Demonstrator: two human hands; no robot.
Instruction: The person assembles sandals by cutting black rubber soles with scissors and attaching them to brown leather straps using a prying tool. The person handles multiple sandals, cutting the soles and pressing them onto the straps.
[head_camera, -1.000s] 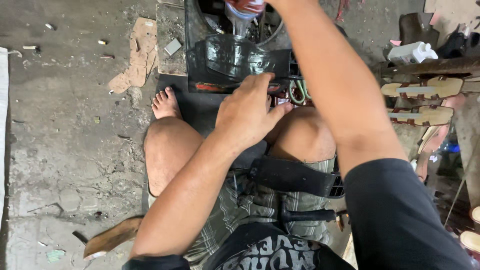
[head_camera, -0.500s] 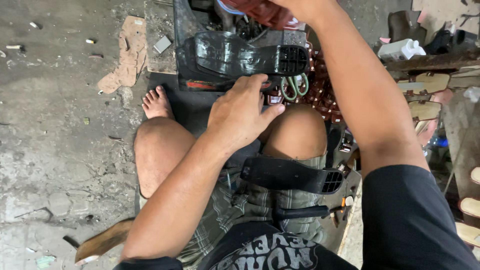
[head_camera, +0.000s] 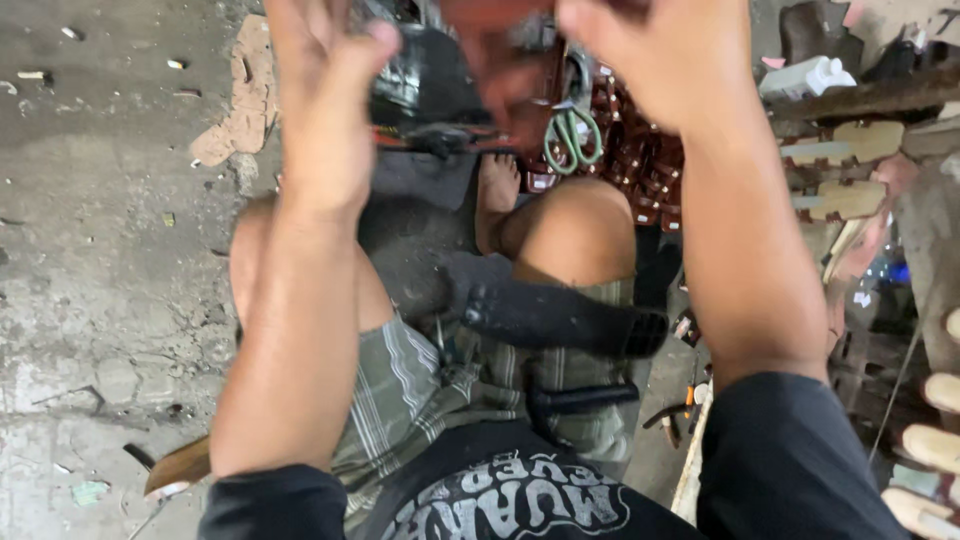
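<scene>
- Both hands have risen since the earlier frames: the left hand (head_camera: 325, 95), which rested low by the knee, is now lifted up toward the camera, and the right hand (head_camera: 650, 60) is raised beside it.
- Between them sits a reddish-brown piece (head_camera: 500, 60), blurred with motion; it looks like shoe leather, though its exact shape cannot be told.
- Right hand seems curled on that piece at its top edge; the grip itself is cut off by the frame.
- Left hand shows its fingers loosely spread and upright, just beside the piece; whether it touches it cannot be told.
- Judging by this, the work has been brought up close for handling or inspection.
- A black sole (head_camera: 560, 320) lies across the lap, untouched.
- Green-handled scissors (head_camera: 572, 135) lie on stacked brown parts beyond the knee, near a bare foot (head_camera: 497, 195).
</scene>
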